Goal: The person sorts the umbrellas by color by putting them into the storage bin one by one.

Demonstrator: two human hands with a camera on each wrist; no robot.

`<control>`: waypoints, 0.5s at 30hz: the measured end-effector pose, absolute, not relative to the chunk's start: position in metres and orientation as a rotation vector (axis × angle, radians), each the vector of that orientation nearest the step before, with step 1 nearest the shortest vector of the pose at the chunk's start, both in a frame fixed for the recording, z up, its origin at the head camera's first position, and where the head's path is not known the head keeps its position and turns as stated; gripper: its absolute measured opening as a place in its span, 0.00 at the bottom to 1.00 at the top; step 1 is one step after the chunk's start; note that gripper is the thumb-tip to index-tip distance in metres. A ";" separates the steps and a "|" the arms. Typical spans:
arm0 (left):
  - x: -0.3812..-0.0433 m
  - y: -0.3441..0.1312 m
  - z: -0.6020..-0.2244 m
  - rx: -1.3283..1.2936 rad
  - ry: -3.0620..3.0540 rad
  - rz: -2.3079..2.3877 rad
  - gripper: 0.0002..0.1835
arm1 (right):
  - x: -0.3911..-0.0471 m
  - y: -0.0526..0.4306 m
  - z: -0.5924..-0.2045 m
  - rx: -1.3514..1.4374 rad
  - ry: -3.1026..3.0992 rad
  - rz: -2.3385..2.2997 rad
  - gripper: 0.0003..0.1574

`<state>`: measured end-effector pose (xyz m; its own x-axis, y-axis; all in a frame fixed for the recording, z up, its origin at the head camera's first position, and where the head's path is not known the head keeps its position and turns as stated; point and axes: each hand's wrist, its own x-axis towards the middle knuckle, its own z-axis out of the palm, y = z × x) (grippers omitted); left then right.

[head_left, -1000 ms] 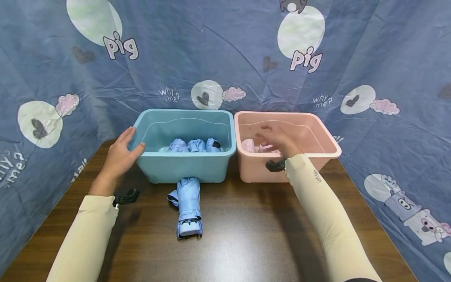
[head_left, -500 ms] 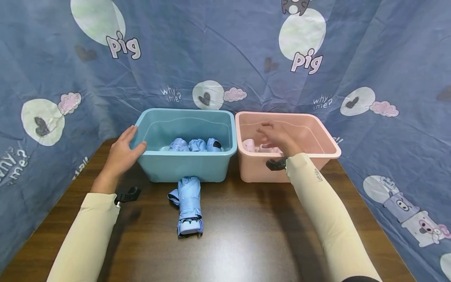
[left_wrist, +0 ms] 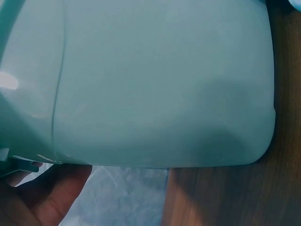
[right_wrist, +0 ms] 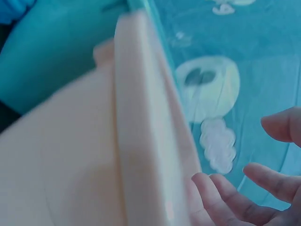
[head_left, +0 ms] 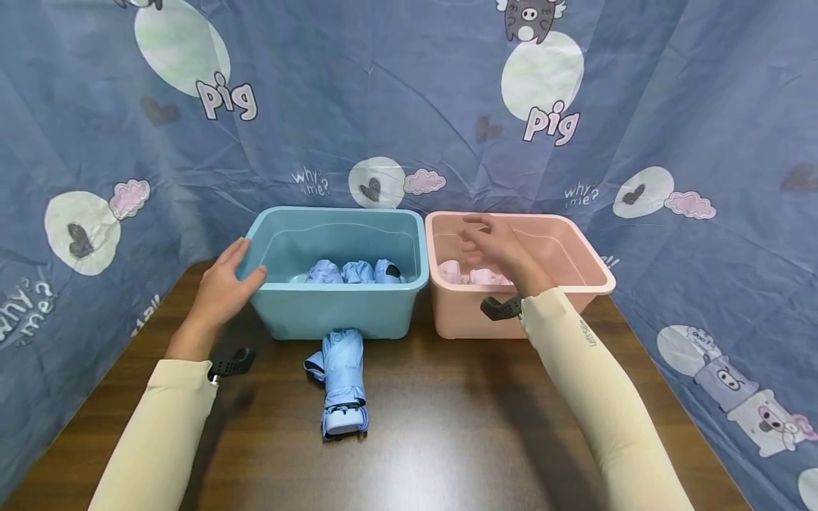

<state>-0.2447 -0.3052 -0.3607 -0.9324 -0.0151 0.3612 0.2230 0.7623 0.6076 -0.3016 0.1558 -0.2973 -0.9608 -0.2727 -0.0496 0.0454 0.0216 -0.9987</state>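
My left hand is at the left end of the teal bin, fingers extended against its rim; the left wrist view shows fingers by the bin's edge. Over the pink bin hovers my right hand, fingers loosely bent and nothing held. In the right wrist view its fingers and thumb stand apart. Folded blue umbrellas sit in the teal bin. Pink wrapped bundles lie in the pink bin, partly hidden by its front wall. A folded blue umbrella lies on the table.
Both bins stand side by side at the back of the dark wooden table. Close behind them hangs a blue patterned cloth, which also runs down both sides.
My right hand has risen slightly from the pink bin. The left hand keeps its place at the teal bin. The head view has tilted a little, so the bins appear lower.
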 end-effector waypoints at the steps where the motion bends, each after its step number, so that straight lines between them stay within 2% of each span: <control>1: -0.245 -0.305 -0.361 -0.162 -2.611 -0.960 0.38 | -0.299 0.154 -0.296 -0.240 2.053 -2.055 0.31; 3: -0.244 -0.306 -0.361 -0.166 -2.605 -0.955 0.38 | -0.299 0.147 -0.294 -0.278 2.343 -1.884 0.31; 15: -0.242 -0.304 -0.360 -0.178 -2.592 -0.962 0.38 | -0.265 0.126 -0.286 -0.450 2.275 -1.927 0.31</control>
<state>-0.2421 -0.3044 -0.3598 -0.9240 -0.0094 0.3822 0.2422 0.7592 0.6041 -0.2647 0.1258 -0.2856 -0.9477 -0.3045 0.0951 -0.1439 0.1419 -0.9794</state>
